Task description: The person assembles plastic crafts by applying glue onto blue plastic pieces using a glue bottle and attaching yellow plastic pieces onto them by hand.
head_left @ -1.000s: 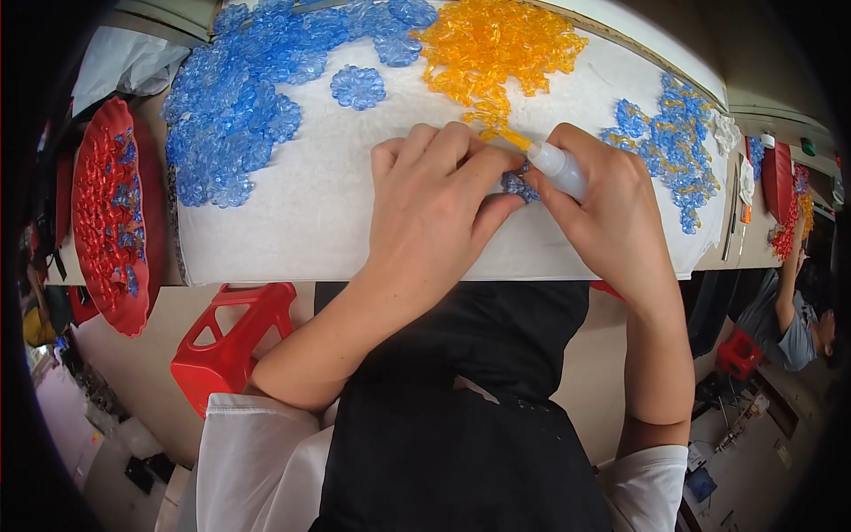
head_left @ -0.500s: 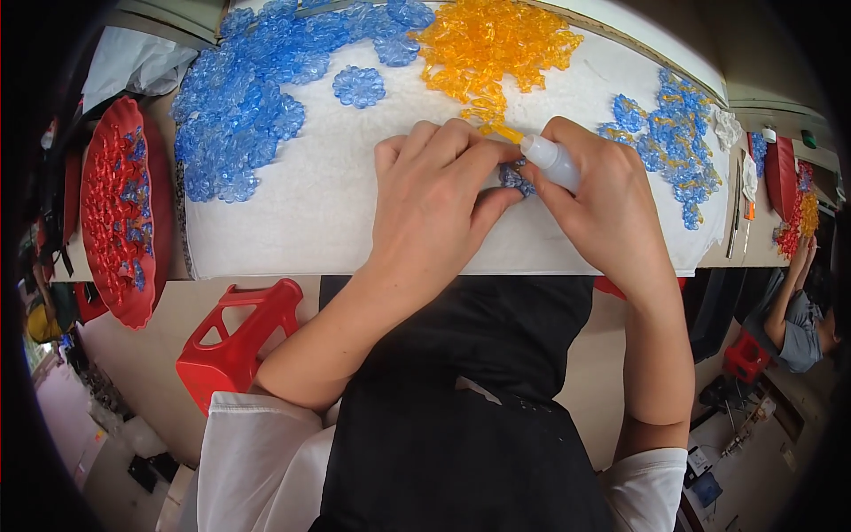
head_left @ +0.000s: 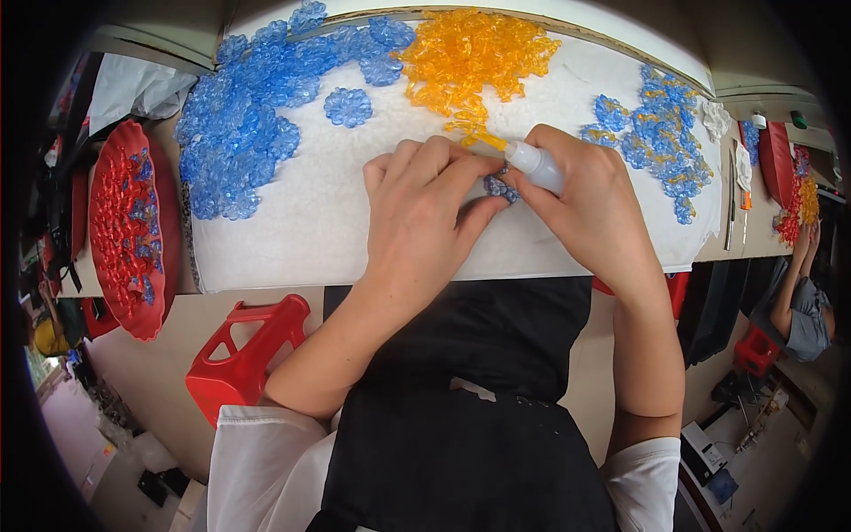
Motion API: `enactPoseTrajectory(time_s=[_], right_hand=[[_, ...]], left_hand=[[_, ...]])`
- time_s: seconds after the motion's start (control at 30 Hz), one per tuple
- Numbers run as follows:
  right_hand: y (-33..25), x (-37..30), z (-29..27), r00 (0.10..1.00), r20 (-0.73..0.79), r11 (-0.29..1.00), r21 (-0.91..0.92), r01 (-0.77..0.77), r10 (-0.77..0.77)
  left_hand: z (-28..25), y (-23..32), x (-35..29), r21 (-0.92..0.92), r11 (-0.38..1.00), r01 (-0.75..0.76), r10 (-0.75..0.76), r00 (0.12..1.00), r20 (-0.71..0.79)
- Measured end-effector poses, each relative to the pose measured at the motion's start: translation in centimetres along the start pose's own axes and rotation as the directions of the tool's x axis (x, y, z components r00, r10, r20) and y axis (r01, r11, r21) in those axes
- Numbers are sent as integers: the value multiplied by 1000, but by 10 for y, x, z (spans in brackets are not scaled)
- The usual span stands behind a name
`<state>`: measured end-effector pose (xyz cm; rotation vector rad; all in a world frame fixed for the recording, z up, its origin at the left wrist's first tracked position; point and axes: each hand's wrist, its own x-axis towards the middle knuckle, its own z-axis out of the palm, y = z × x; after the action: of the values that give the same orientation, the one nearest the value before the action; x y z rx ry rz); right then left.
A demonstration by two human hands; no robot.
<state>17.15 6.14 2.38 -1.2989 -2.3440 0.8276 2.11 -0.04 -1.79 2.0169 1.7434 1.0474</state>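
Small dark-blue petalled piece (head_left: 501, 188) pinched beside a translucent white plastic bottle (head_left: 539, 168)

The piece is pinched between the thumb and fingers of the left hand (head_left: 418, 208), above the middle of a white cloth (head_left: 310, 244) spread over a beige bench (head_left: 716, 248). The bottle is gripped in the right hand (head_left: 589, 191), whose fingers are curled around it and whose thumb is laid close to the piece. A slim amber strip (head_left: 486, 139) is seen at the bottle's far-left end; whether it is joined to the bottle or belongs to the heap beyond cannot be told.

On the far side, glossy amber plastic pieces (head_left: 479, 53) are heaped, with a few trailed toward the bottle. Translucent blue flower-shaped discs (head_left: 235, 133) are piled at far left, and one single blue flower disc (head_left: 347, 107) is set apart. At right, blue clusters mixed with amber (head_left: 669, 133) are gathered.

If the bottle were squeezed too hard, too much of its contents, which cannot be identified, could be let out onto the fingers or cloth. Because the piece is largely covered by the fingers, its angle could be misjudged. If the pinch were loosened, so small and slick-looking a piece could be dropped. The trailed amber pieces could be knocked or dragged if the bottle were swept farther.
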Motion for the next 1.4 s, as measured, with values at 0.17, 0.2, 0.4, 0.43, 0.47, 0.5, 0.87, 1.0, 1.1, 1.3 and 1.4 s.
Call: enactPoseTrajectory(time_s=[0.17,0.2,0.4,0.43,0.47,0.5,0.87,1.0,1.1,1.3,1.4], right_hand=[[3,-1,-2,999,23,997,65,-38,36],[3,-1,-1,999,2,997,77,-33,32],[4,4,-3,999,44,998,58,-16,13],[3,5,-3,999,46,998,58,-16,13],[3,6,-4,998,55,999,41,-10,8],[2,6,-4,998,63,1000,24,-4,2],[-2,3,-2,999,7,998,-39,50,-50],[3,1,-2,994,-42,994,-47,95,-97],[12,-4,5,991,-94,993,65,97,-91],[22,-63,-15,845,-360,772,629,-94,396],[36,-87,-14,789,-445,749,662,-29,424]], left_hand=[[0,2,-3,20,1000,11,-11,1000,-16],[-1,2,-3,21,1000,11,-11,1000,-16],[1,5,-3,35,998,47,-47,999,-24],[1,4,-3,37,998,45,-44,999,-26],[1,4,-4,36,998,47,-46,999,-25],[1,3,-4,18,999,49,-48,999,-25],[0,5,-2,16,999,48,-47,999,-4],[0,6,1,42,999,26,-27,1000,12],[-1,11,2,92,996,1,-3,1000,22],[22,46,9,106,986,-129,115,985,132],[59,61,28,82,967,-240,236,970,65]])
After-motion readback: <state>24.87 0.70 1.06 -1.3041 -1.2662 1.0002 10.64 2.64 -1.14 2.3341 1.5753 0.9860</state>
